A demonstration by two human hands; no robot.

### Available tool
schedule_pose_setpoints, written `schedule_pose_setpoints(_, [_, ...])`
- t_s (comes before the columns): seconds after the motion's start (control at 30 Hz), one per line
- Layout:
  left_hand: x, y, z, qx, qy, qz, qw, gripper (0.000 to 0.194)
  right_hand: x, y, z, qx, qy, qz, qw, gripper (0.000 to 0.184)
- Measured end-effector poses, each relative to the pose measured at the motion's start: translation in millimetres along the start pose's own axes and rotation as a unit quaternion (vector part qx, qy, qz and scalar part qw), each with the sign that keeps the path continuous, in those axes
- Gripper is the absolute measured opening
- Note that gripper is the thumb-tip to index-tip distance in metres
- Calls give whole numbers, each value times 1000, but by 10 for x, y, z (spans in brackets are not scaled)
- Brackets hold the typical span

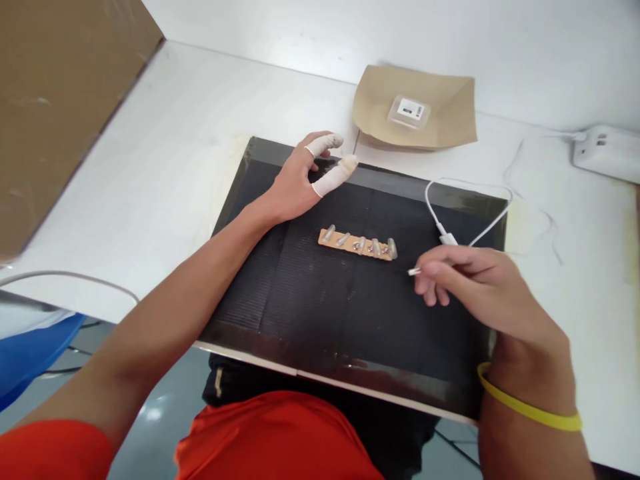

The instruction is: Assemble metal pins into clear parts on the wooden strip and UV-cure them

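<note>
My left hand (313,170) hovers over the far left part of a black mat (300,287), its thumb and index finger in white finger cots (334,177) and spread apart with nothing between them. Closed in a pinch, my right hand (460,280) grips a small white piece (414,272) whose tip sticks out to the left; its exact kind is unclear. A white cable (509,197) with a white plug (447,238) loops behind this hand, and whether it joins the pinched piece is hidden. Between both hands lies a tan strip (350,243) bearing several clear tube-like pieces and small metallic bits.
At the back stands a brown paper tray (455,120) holding a clear plastic box (409,112) with a label. A white power strip (607,152) sits far right. A brown board (65,100) rises at the left; a grey cable (75,272) crosses the table's left edge.
</note>
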State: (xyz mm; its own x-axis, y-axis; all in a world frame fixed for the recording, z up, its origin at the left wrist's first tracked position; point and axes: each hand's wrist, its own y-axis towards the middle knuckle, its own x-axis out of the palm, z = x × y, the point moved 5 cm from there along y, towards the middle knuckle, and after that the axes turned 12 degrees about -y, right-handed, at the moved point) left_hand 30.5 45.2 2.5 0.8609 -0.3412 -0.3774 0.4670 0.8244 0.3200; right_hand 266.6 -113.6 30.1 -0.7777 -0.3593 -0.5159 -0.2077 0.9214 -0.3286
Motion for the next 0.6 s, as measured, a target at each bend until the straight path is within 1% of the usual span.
schedule_pose_setpoints(0.07, [-2, -1, 24, -19, 8, 0, 1000, 63, -97, -4, 28, 9, 17, 115, 993, 32])
schedule_pose_setpoints(0.1, [-3, -2, 34, -26, 10, 1, 1000, 63, -135, -11, 53, 20, 16, 157, 987, 31])
schedule_pose_setpoints(0.13, [-4, -2, 43, -31, 12, 2, 999, 64, -151, -17, 73, 31, 9, 171, 985, 31])
schedule_pose_setpoints(0.17, [-4, -2, 49, -34, 13, 3, 999, 64, -142, -20, 84, 37, -2, 151, 988, 32])
schedule_pose_setpoints(0.2, [-3, -2, 53, -36, 13, 4, 999, 65, -105, -22, 83, 37, -15, 96, 995, 34])
schedule_pose_setpoints(0.27, [1, -2, 53, -39, 9, 4, 999, 63, -5, -59, 55, 23, -36, -43, 998, 37])
schedule_pose_setpoints(0.3, [3, -2, 52, -40, 6, 4, 999, 62, 23, -83, 37, 16, -40, -86, 995, 38])
schedule_pose_setpoints(0.33, [4, -2, 54, -39, 1, 5, 999, 61, 17, -96, 20, 10, -40, -88, 995, 38])
schedule_pose_setpoints(0.37, [5, -2, 57, -37, -3, 7, 999, 60, -23, -93, 12, 10, -38, -48, 998, 37])
schedule_pose_setpoints(0.43, [6, 0, 64, -36, -11, 11, 999, 56, -132, -77, 26, 23, -29, 82, 996, 36])
schedule_pose_setpoints(0.47, [6, 1, 67, -37, -13, 12, 999, 54, -160, -69, 44, 31, -26, 128, 991, 34])
schedule_pose_setpoints(0.5, [7, 2, 67, -39, -14, 13, 999, 52, -164, -57, 64, 37, -26, 150, 988, 33])
schedule_pose_setpoints(0.53, [7, 3, 66, -41, -14, 14, 999, 50, -148, -42, 82, 39, -29, 151, 987, 34])
schedule_pose_setpoints(0.6, [8, 6, 60, -43, -13, 14, 999, 48, -96, -15, 97, 27, -36, 121, 992, 35])
